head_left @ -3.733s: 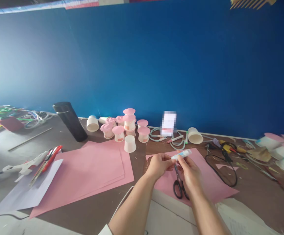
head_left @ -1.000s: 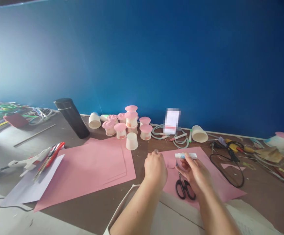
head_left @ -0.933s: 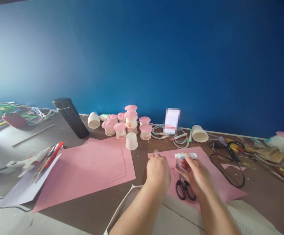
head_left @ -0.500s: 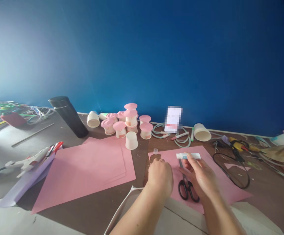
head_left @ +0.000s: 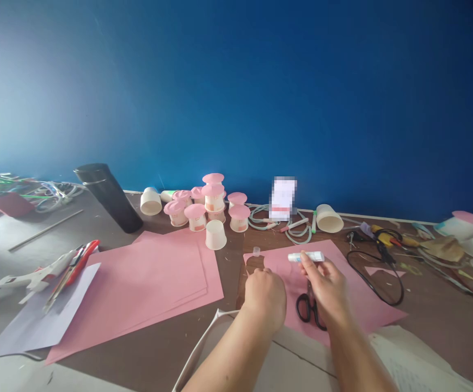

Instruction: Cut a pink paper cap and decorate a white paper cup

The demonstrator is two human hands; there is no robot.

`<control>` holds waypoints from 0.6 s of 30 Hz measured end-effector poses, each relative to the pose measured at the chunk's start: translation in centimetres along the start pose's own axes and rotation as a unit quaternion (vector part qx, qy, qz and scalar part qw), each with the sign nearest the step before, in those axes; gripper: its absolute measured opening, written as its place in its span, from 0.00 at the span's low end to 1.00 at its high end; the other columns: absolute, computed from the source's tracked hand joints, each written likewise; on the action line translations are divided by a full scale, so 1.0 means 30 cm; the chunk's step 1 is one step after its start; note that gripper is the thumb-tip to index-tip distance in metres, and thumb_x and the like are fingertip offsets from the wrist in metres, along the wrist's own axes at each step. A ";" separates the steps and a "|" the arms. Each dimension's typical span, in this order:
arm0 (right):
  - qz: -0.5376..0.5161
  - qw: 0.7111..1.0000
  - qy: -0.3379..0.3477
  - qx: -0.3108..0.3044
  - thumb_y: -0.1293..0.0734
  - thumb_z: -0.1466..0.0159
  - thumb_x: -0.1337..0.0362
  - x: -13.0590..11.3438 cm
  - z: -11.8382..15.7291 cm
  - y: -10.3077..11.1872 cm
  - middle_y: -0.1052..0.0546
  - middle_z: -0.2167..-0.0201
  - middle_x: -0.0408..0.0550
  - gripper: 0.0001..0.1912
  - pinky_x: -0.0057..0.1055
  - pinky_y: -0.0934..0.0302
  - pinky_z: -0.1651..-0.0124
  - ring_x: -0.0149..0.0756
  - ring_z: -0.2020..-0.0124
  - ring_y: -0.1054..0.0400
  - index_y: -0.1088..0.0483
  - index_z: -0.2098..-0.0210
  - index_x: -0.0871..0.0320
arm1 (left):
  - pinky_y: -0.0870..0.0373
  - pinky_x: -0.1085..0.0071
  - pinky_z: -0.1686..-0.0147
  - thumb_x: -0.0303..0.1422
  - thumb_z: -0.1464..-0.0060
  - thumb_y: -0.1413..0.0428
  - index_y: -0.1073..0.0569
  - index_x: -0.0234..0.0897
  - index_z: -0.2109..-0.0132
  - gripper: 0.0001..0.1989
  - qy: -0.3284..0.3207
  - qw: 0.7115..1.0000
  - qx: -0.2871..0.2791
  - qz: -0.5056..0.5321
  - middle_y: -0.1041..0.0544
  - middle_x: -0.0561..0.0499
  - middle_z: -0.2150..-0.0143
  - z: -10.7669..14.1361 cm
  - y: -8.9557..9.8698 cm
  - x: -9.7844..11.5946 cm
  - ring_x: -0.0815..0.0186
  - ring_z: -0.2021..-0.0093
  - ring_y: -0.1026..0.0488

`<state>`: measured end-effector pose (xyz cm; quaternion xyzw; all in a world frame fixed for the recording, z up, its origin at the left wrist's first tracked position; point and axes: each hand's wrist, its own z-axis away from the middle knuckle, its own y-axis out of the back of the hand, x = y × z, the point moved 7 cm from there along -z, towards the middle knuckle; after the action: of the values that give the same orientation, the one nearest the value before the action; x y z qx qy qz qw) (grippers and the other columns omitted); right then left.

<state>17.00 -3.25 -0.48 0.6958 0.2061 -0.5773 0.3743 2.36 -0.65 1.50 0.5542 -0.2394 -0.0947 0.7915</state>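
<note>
My right hand (head_left: 329, 286) holds a white glue stick (head_left: 306, 256) level between thumb and fingers, above a pink paper sheet (head_left: 356, 294). Beneath this hand lie scissors with black handles (head_left: 310, 311), their blades partly covered. My left hand (head_left: 265, 299) is closed in a fist, low over the sheet's left side. Its fingertips are turned away, so whatever they grip is hidden. A small clear cap (head_left: 256, 251) stands just beyond the left hand. Farther back is an upside-down white paper cup (head_left: 215, 235).
Paper cups topped with pink discs (head_left: 214, 198) cluster near the blue wall. Pink sheets (head_left: 158, 272), a red utility knife (head_left: 81, 262), a glue gun (head_left: 40, 277) and a black bottle (head_left: 111, 196) are at left. A phone (head_left: 283, 197) and cables (head_left: 377, 299) lie behind and to the right.
The view has turned slightly, moving most things a little left. The lilac sheet under the knife lies flatter than before. Both hands keep nearly the same pose, glue stick still in the right.
</note>
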 end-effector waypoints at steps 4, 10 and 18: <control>0.083 0.996 0.033 -0.029 0.34 0.45 0.45 -0.054 0.024 -0.009 0.22 0.68 0.47 0.20 0.29 0.41 0.64 0.38 0.66 0.31 0.25 0.65 0.54 | 0.31 0.65 0.59 0.24 0.52 0.47 0.24 0.29 0.58 0.13 -0.034 0.998 0.001 -0.046 0.25 0.36 0.56 0.016 -0.013 0.036 0.54 0.56 0.29; 0.134 0.989 0.026 -0.054 0.34 0.46 0.46 -0.041 0.024 -0.034 0.22 0.68 0.45 0.19 0.30 0.42 0.65 0.39 0.67 0.30 0.26 0.64 0.52 | 0.32 0.66 0.58 0.23 0.48 0.51 0.25 0.28 0.59 0.13 -0.001 1.000 0.018 -0.007 0.25 0.36 0.57 0.012 0.018 -0.015 0.56 0.56 0.28; -0.025 0.998 -0.027 -0.041 0.31 0.50 0.46 0.001 -0.003 -0.027 0.24 0.75 0.48 0.20 0.29 0.40 0.70 0.37 0.72 0.32 0.27 0.72 0.57 | 0.33 0.67 0.56 0.24 0.48 0.50 0.26 0.33 0.59 0.11 -0.058 0.993 0.086 0.049 0.26 0.41 0.56 -0.058 0.029 -0.084 0.58 0.53 0.29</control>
<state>16.47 -2.68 -0.73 0.6586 0.2364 -0.5961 0.3936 0.91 2.16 1.14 0.6013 -0.3193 -0.0665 0.7294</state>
